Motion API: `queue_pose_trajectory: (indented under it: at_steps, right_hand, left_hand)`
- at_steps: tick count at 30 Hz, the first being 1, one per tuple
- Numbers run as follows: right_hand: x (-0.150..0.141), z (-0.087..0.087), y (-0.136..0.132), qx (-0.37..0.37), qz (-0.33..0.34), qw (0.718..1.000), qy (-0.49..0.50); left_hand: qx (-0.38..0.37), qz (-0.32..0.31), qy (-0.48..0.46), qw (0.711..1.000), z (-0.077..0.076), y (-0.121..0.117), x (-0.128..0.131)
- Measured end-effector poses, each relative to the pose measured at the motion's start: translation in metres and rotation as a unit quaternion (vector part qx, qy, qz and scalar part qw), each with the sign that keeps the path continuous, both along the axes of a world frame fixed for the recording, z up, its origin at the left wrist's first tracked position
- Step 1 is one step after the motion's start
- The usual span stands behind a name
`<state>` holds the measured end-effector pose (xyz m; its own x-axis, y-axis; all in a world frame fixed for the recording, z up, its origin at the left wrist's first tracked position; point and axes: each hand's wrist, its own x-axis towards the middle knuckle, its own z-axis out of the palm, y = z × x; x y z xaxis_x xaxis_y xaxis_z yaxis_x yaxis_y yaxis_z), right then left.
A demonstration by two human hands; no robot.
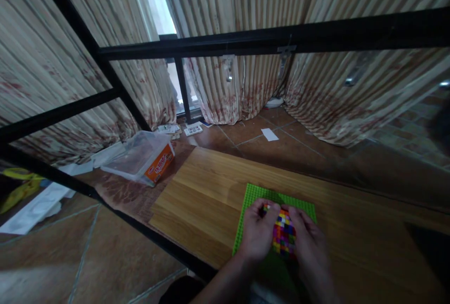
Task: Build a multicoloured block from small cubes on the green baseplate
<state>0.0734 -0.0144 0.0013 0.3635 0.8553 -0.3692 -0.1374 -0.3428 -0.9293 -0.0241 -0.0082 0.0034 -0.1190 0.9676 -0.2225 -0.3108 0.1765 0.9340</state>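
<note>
A small block of multicoloured toy bricks (284, 234) shows between my two hands, above the green studded baseplate (250, 195). My left hand (259, 229) is closed on the block's left side, with its thumb and fingertips at the far edge. On the right, my right hand (309, 236) has its fingers curled round the other side of the block. Both sets of fingertips nearly meet at the top. The hands hide the block's sides, and I cannot tell whether it rests on the baseplate or is lifted.
The baseplate lies on a wooden tabletop (197, 186). Beyond its left end stands a clear plastic box (137, 154) with an orange label. Black metal bars (211, 46) cross in front of striped curtains (225, 8). A white paper (269, 134) lies on the tiled floor.
</note>
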Motion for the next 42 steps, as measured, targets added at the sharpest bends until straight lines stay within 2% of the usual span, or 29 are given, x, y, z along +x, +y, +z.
queue_pose_trajectory:
  at_steps: [8,13,23,30,42]
  right_hand:
    - [0.0,0.0031,0.0025,-0.009,0.021,0.999,-0.032]
    - [0.0005,0.0026,0.0024,0.004,0.024,0.998,-0.052]
    - [-0.0009,0.0026,0.0016,0.0,0.026,0.997,-0.066]
    - [0.0018,-0.0026,0.0026,0.014,0.029,0.998,-0.053]
    - [0.0042,-0.0056,0.0045,-0.002,0.035,0.999,-0.031]
  left_hand:
    - [-0.008,-0.001,0.028,1.0,0.0027,-0.0006,0.0032]
    - [0.014,-0.009,0.062,0.998,-0.0002,-0.0005,0.0027]
    - [0.013,-0.005,0.058,0.998,-0.0023,-0.0019,0.0027]
    - [-0.001,-0.011,0.039,0.999,0.0,-0.0019,0.003]
    - [-0.002,-0.008,0.056,0.998,-0.0016,-0.0015,0.0029]
